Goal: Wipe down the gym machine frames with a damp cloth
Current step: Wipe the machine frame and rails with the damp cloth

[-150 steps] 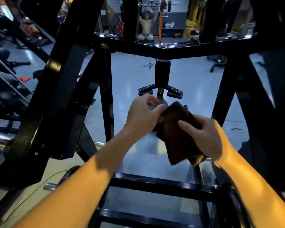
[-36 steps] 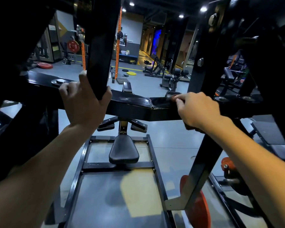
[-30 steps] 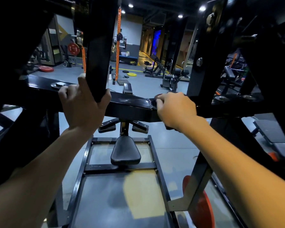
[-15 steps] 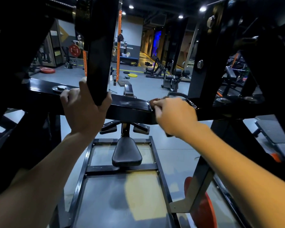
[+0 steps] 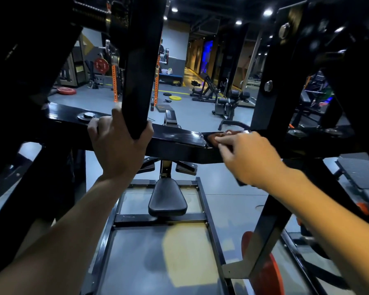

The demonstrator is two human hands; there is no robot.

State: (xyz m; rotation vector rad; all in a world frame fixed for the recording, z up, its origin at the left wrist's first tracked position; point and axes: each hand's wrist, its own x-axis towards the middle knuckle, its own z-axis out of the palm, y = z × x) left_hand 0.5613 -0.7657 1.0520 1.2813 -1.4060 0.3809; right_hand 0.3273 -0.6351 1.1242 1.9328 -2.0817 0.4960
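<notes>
Bracing on the left, my left hand [image 5: 117,145] wraps the black upright post [image 5: 141,67] where it meets the crossbeam [image 5: 175,138], fingers curled round it. To the right, my right hand [image 5: 246,155] presses the brown cloth [image 5: 214,138] onto the beam's top face, just right of the weld seam, fingers bent over it. I judge the main risk to be the cloth snagging on that seam or slipping off the beam's near edge if I drag too fast. Another risk is knuckles striking the right upright [image 5: 271,86], which stands close beyond the hand. Open room lies along the beam between my hands; below, the seat pad [image 5: 167,199] sits well apart.
</notes>
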